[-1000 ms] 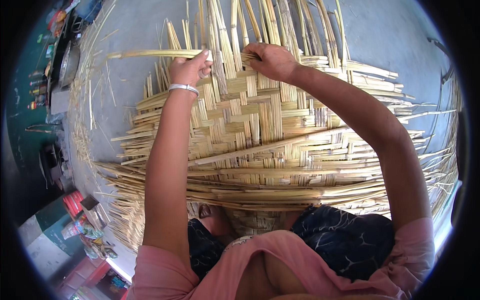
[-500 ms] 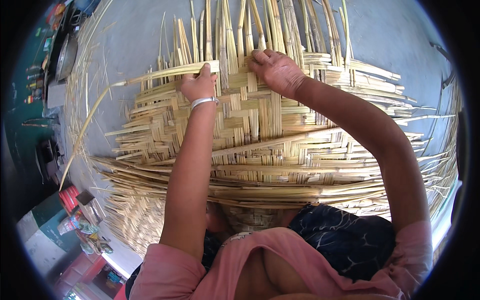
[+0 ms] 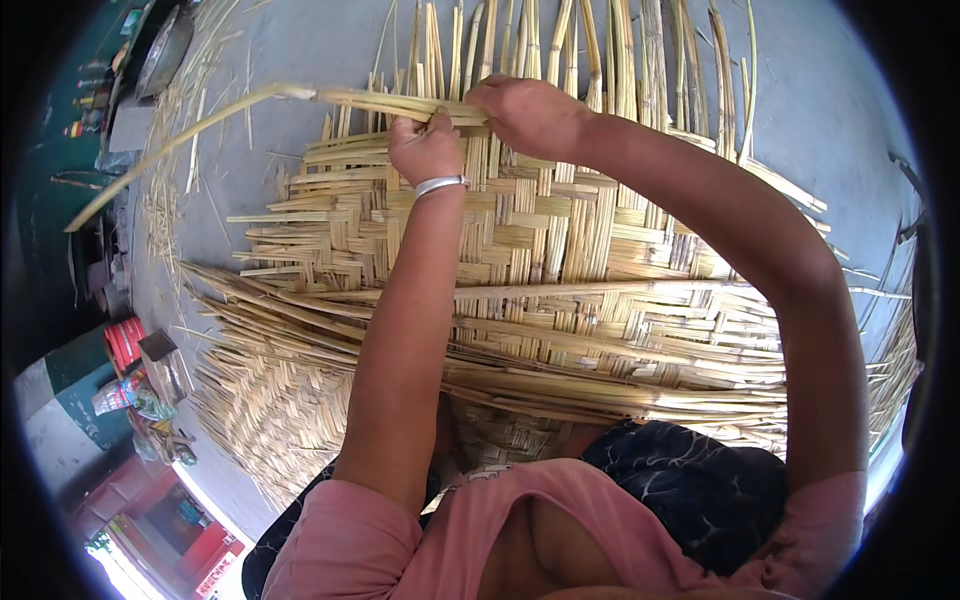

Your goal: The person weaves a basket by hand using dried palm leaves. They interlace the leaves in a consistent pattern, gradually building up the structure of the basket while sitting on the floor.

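A long, flattened reed strip [image 3: 370, 99] lies sideways over the far edge of a woven reed mat [image 3: 520, 215], its thin tail bending down to the left. My left hand [image 3: 427, 150], with a silver bangle [image 3: 440, 184] at the wrist, pinches the strip from below near its right end. At that end, my right hand [image 3: 530, 115] has its fingers closed around the strip; its fingertips are partly hidden. Upright reeds [image 3: 530, 50] stick out of the mat beyond both hands.
Loose long reeds [image 3: 620, 395] lie across the mat close to my knees. Straw scraps [image 3: 165, 190] litter the grey floor at the left. A metal pan [image 3: 163, 55], a red container [image 3: 125, 342] and plastic bags [image 3: 150, 405] stand along the left side.
My left hand has moved the strip right and away from me. My right hand has shifted left from the upright reeds and closed on the strip's end. The view has also shifted slightly.
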`<state>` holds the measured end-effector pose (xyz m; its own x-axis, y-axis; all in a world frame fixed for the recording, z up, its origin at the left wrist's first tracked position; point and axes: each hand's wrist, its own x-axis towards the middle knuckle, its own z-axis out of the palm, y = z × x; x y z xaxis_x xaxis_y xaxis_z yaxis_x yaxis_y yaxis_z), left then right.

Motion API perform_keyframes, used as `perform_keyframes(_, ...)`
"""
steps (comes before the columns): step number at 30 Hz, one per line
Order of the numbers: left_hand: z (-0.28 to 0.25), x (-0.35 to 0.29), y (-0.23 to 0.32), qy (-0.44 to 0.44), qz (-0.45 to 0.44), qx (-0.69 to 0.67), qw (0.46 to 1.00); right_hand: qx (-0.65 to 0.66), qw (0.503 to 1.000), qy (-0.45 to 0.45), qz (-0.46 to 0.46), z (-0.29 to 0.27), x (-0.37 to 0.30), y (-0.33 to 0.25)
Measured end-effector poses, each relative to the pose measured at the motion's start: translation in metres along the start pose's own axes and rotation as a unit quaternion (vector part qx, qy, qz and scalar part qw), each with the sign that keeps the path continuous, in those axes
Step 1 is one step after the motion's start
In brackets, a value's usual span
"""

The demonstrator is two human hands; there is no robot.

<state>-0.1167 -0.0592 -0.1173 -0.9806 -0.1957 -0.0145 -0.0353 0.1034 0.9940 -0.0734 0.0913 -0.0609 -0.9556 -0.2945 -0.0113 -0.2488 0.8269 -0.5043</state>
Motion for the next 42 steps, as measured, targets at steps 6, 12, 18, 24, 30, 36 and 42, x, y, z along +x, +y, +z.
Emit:
perform_keyframes(6,-0.037,0.018,0.024,-0.045,-0.166,-0.135,0.976,0.019,0.993,-0.058,0.102,0.011,0.033,0.001)
perform_keyframes(12,-0.046,0.039,0.028,-0.158,-0.228,-0.172,0.945,0.063,0.973,-0.113,0.193,0.002,0.04,-0.005)
perform_keyframes(18,-0.039,0.061,0.042,-0.321,-0.212,-0.12,0.915,0.127,0.97,-0.037,0.206,0.008,0.03,-0.003)
perform_keyframes(24,-0.019,0.075,0.034,-0.338,-0.19,0.077,0.918,0.195,0.95,0.061,0.236,0.015,0.022,-0.001)
perform_keyframes(30,0.011,0.089,0.044,-0.387,-0.133,0.403,0.819,0.235,0.932,0.105,0.254,0.022,0.021,0.007)
perform_keyframes(36,0.019,0.077,0.041,-0.373,0.003,0.483,0.792,0.321,0.897,0.092,0.29,0.021,0.02,0.009)
perform_keyframes(42,0.024,0.065,0.037,-0.375,0.064,0.522,0.763,0.326,0.895,0.094,0.288,0.025,0.018,0.012)
